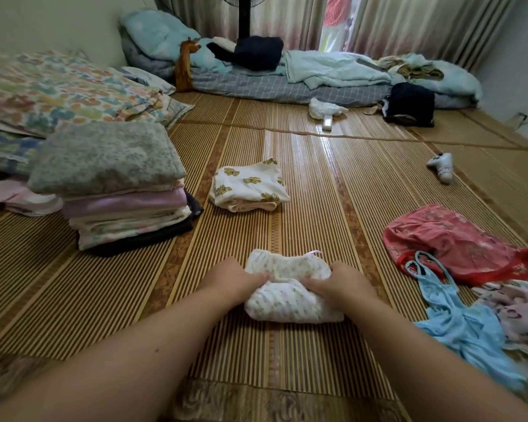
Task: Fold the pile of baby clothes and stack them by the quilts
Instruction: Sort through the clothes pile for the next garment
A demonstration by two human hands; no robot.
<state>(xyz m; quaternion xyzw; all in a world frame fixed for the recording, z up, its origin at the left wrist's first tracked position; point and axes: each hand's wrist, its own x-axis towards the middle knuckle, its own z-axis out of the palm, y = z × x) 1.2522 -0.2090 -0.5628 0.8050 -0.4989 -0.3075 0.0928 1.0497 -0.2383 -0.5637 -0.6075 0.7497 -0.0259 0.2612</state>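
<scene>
head view: your left hand [237, 280] and right hand [337, 284] each pinch the small white floral-print baby garment [287, 295] on the woven bamboo mat [317, 193], pressing its fold flat; the folded quilt stack [119, 190] lies ahead-left.

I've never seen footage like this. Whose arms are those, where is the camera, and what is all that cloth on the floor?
There is no machine here: a person wears one camera on the head, looking down and forward, so you see their own bare arms. The left hand and right hand both grip a small white printed garment, half folded on the woven floor mat. Ahead lies a folded stack with a bear-print piece on top, beside a pile of folded quilts. To the right wait unfolded clothes: a red piece, a light blue one and a pale patterned one. Bedding lies at the back.
</scene>
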